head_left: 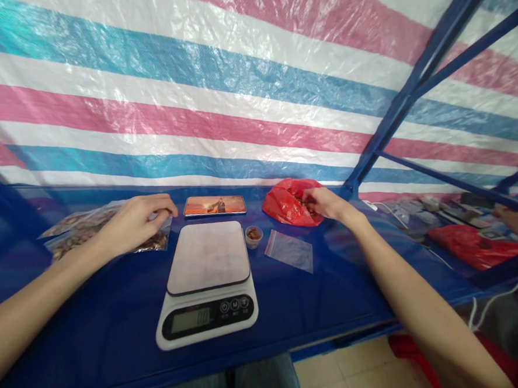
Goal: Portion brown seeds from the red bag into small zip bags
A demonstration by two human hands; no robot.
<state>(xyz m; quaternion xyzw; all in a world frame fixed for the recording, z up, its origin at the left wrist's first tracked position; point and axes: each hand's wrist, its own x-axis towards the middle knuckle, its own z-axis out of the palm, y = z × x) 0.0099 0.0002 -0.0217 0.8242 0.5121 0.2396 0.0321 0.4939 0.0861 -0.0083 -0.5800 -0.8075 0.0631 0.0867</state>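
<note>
Red plastic bag (pixel 280 204) between one and two o'clock from the scale (pixel 211 258), dipped into by the right hand (pixel 322 201), grip impossible to tell. At ten o'clock, packed clear bags (pixel 85 227) beneath the left hand (pixel 147 219), loosely half-open and apparently empty. At two o'clock, flat zip bag (pixel 290 252), unfilled. Seemingly partway: some bags full, at least one left.

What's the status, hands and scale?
Right hand in mouth of red bag; left hand over clear bags. Scale on, reading zero. Small cup between scale and zip bag.
</note>
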